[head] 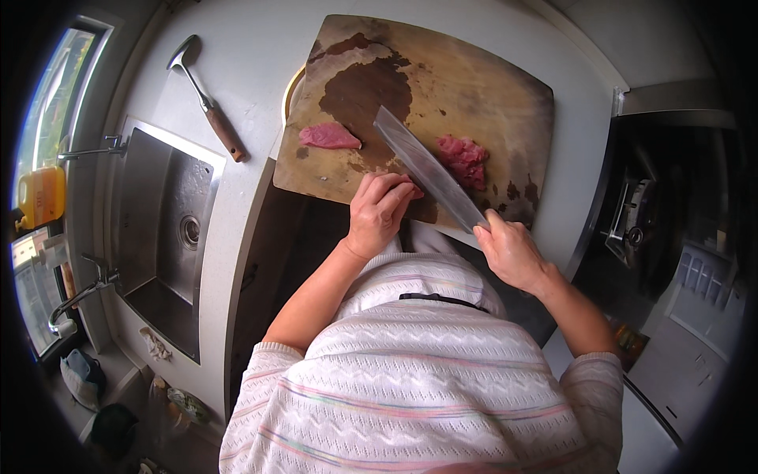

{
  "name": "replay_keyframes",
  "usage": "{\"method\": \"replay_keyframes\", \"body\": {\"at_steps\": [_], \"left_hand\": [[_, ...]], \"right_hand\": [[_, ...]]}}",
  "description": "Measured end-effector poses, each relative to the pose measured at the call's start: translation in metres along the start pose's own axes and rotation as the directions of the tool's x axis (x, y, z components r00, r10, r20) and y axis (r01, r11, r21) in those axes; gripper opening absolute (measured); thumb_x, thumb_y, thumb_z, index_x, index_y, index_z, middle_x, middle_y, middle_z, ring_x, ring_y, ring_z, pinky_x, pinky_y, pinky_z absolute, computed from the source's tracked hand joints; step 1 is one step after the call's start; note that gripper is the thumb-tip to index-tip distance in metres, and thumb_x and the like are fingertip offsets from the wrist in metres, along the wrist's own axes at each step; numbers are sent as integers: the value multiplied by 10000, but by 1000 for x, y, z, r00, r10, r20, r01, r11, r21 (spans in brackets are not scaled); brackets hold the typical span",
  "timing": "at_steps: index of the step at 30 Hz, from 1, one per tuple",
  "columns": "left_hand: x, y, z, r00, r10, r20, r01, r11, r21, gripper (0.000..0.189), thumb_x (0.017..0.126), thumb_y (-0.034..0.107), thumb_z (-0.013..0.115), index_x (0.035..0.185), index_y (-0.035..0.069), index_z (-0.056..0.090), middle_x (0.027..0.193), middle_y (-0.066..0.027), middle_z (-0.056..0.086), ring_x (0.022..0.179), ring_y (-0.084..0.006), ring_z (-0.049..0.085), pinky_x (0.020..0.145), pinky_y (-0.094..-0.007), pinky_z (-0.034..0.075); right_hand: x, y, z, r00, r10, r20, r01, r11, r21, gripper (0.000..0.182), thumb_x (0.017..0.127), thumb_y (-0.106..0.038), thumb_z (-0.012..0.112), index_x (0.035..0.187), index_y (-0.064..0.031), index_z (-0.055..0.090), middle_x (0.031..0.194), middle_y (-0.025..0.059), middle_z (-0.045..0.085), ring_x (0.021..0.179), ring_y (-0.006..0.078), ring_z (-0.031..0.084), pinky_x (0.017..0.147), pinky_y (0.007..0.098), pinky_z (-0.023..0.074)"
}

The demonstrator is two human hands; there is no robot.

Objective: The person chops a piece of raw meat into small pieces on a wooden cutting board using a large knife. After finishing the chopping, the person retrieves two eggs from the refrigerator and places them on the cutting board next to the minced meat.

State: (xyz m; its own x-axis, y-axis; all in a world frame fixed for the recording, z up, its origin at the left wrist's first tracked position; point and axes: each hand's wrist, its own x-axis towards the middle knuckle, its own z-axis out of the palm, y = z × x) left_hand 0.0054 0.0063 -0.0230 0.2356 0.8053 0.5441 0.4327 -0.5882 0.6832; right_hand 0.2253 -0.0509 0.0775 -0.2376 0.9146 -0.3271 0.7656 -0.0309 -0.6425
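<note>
My right hand [508, 246] grips a broad-bladed kitchen knife [429, 169] by its near end, the blade slanting away to the left across a wooden cutting board [509, 106]. Just left of the blade, my left hand [382, 204] presses a small piece of raw meat [416, 188] to the board, its fingertips bent over it. Most of that piece is hidden under the fingers. A pile of cut raw meat [465, 160] lies right of the knife. Farther left on the board rests a separate chunk of meat [330, 136]. Dark wet patches stain the wood.
A ladle [207, 101] with a wooden handle lies on the white counter [254, 71]. To the left is a steel sink [177, 195] with a faucet [89, 290]. A yellow bottle [41, 195] stands by the window. A dark stove [636, 219] is at right.
</note>
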Motion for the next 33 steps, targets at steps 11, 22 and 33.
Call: {"method": "replay_keyframes", "body": {"at_steps": [11,22,33], "left_hand": [[-3,-3,5,1000,-9,2,9,998,57,233,669,-41,735,879,51,691,883,-66,639,782,-247,603,658,-323,501],[0,-2,4,999,34,9,-34,998,57,227,665,-33,732,873,45,682,876,-74,628,787,-259,600,663,-333,502],[-2,-1,-1,1000,-12,7,12,1000,23,230,691,-38,725,900,48,685,907,-75,633,811,-261,601,684,-328,500]], "right_hand": [[-15,-4,-2,998,26,62,-26,1000,-8,206,935,-125,513,825,29,430,610,258,552,614,445,582,530,504,436],[38,-6,16,996,-87,-23,87,996,34,189,916,-112,521,817,32,447,655,281,568,654,465,586,551,520,442],[2,-5,2,1000,-16,-5,16,999,48,195,927,-120,531,818,15,442,600,244,543,586,433,572,506,484,421]]}}
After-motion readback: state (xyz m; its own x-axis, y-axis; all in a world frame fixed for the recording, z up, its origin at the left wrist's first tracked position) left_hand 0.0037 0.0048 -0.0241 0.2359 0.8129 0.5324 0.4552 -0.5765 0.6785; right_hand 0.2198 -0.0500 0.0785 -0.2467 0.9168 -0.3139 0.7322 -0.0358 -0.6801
